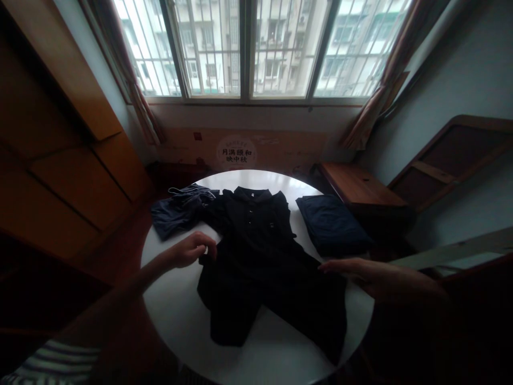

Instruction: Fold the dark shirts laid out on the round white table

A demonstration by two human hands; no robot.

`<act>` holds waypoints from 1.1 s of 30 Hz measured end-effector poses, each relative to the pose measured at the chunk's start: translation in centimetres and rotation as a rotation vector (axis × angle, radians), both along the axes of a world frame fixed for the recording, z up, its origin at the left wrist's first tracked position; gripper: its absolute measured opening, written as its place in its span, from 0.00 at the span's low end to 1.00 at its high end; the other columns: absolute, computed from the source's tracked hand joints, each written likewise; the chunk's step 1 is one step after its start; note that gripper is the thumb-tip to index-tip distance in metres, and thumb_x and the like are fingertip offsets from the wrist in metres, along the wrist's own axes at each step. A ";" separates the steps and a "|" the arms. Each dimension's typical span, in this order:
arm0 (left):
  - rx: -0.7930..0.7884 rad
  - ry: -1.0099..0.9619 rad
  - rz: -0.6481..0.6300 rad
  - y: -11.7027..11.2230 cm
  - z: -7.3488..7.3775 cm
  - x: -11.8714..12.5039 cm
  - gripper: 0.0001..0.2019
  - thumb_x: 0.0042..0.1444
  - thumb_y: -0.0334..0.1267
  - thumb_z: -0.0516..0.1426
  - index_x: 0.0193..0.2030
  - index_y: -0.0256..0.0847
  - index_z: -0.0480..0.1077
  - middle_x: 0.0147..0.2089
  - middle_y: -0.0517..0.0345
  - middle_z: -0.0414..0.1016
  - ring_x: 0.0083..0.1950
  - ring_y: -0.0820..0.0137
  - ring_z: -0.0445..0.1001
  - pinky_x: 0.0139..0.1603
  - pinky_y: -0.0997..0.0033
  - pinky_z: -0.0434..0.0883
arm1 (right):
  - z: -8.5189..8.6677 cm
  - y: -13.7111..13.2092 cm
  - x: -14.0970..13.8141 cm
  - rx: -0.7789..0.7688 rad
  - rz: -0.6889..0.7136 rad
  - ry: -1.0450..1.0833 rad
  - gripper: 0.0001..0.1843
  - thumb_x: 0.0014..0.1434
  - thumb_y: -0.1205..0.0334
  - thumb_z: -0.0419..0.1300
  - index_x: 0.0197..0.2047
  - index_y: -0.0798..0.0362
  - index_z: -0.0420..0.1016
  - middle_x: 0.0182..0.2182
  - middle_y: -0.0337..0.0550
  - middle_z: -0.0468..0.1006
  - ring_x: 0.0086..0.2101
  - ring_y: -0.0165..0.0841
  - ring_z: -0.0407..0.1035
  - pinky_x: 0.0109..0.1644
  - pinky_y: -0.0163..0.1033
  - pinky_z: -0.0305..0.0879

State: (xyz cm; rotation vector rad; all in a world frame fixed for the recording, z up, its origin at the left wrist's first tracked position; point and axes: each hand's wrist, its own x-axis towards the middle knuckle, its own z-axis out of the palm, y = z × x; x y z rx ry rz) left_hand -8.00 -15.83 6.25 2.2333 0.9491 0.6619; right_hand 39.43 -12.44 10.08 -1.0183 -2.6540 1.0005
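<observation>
A black polo shirt [260, 240] with a collar, a short button placket and a small chest mark lies front up on a round white table [172, 310]. Its collar points toward the window, and its lower part spreads into two dark flaps with a gap of table between them. On the left edge of the shirt, my left hand [196, 249] is closed, its curled fingers pinching the cloth. My right hand [364, 272] reaches in from the right, fingertips closed on the shirt's right edge. The right thumb is mostly in shadow.
Rumpled dark clothing [176, 211] with a pale cord lies at the table's left. A folded navy garment [334, 224] lies at its right. Beyond stand a wooden cabinet [360, 184], a wardrobe [80, 176] and a printed panel [280, 149] below the barred window.
</observation>
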 end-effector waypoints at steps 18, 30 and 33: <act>0.061 0.690 0.477 17.2 -5.4 8.6 0.28 0.66 0.58 0.45 0.71 0.57 0.57 0.74 0.52 0.52 0.73 0.42 0.42 0.64 0.30 0.47 | -9.8 15.5 -20.8 0.406 -0.223 -0.441 0.27 0.68 0.63 0.53 0.69 0.57 0.59 0.66 0.64 0.60 0.62 0.52 0.60 0.64 0.59 0.58; 0.317 0.706 0.566 18.0 -3.2 11.6 0.15 0.68 0.37 0.48 0.56 0.38 0.70 0.57 0.40 0.69 0.59 0.53 0.66 0.58 0.49 0.64 | -6.0 15.1 -21.3 0.586 -0.353 -0.376 0.21 0.65 0.73 0.48 0.60 0.60 0.67 0.60 0.62 0.68 0.60 0.47 0.60 0.63 0.54 0.54; 0.375 0.583 0.306 10.6 -2.9 10.5 0.12 0.69 0.37 0.47 0.46 0.37 0.70 0.45 0.47 0.73 0.45 0.63 0.73 0.48 0.63 0.70 | -4.7 8.2 -18.7 0.639 -0.267 -0.221 0.13 0.68 0.64 0.49 0.47 0.58 0.74 0.47 0.56 0.76 0.48 0.43 0.70 0.55 0.45 0.64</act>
